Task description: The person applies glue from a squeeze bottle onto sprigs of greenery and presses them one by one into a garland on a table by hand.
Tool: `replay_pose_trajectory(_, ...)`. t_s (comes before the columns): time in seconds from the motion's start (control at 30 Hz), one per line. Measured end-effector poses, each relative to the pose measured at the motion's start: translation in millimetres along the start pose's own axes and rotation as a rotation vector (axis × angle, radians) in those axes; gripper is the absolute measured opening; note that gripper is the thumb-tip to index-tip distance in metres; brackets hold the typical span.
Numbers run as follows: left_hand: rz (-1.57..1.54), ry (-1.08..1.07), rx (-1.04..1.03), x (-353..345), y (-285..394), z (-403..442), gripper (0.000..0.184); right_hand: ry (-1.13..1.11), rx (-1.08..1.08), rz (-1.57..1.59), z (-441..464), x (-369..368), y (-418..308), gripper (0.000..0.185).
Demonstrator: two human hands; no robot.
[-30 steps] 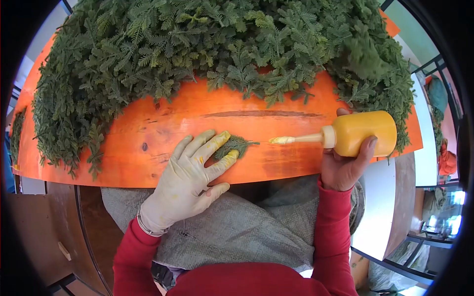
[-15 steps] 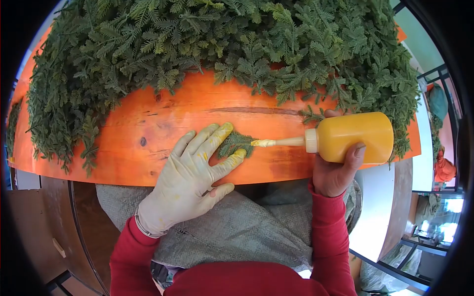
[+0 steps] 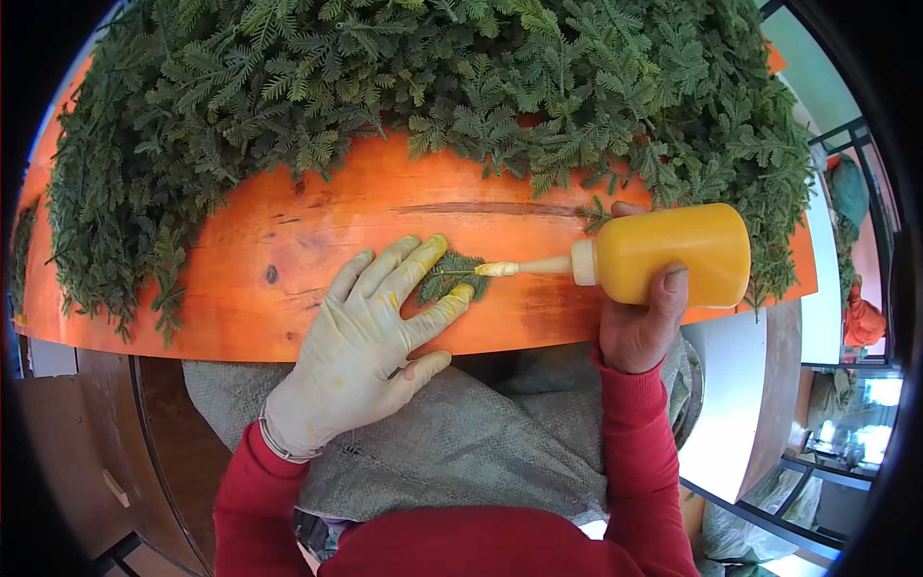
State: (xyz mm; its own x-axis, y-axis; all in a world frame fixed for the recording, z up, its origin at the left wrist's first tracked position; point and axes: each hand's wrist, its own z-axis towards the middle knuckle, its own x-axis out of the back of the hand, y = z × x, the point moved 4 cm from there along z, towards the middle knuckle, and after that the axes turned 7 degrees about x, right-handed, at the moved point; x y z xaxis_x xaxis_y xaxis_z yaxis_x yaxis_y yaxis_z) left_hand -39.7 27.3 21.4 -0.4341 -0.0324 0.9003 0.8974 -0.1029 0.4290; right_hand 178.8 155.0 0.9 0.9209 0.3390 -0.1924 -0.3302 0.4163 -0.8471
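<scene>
Gripping yellow bottle [image 3: 678, 255], right hand [image 3: 636, 332] curled, nozzle [image 3: 538, 265] shifted farther over sprig [image 3: 450, 276], left hand [image 3: 361, 332] spread open, touching sprig

The scene is brightly and fairly evenly lit, with a soft sheen spread across the orange counter [image 3: 288, 226]. Deep shadow is gathered beneath its near edge, and muted folds are shaded into the grey cloth [image 3: 452, 452]. At the far right, a glassy area [image 3: 883, 392] is burnt out to white. The hands [image 3: 351, 341] and the yellow bottle [image 3: 678, 255] are rendered crisply, while the right margin is left softer. Straight edges are bowed by the wide lens, and the corners are swallowed by black.
</scene>
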Motion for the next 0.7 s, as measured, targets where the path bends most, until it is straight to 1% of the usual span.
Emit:
replay_pose_trajectory(0.23,0.006,0.006,0.007,-0.2,-0.3,-1.2,0.065,0.057,0.007,-0.013,1.9,9.0,-2.7,0.059)
replay_pose_trajectory(0.33,0.014,0.002,0.005,-0.4,-0.3,-1.4,0.065,0.06,0.0,0.021,0.4,8.4,-0.7,0.059)
replay_pose_trajectory(0.53,0.02,0.007,-0.002,-0.6,0.8,-0.5,0.064,0.023,-0.02,-0.027,4.3,-0.7,-2.4,0.061)
replay_pose_trajectory(0.7,0.01,0.009,-0.002,-0.7,-0.3,-0.9,0.064,0.023,-0.011,-0.052,3.5,11.8,-2.4,0.06)
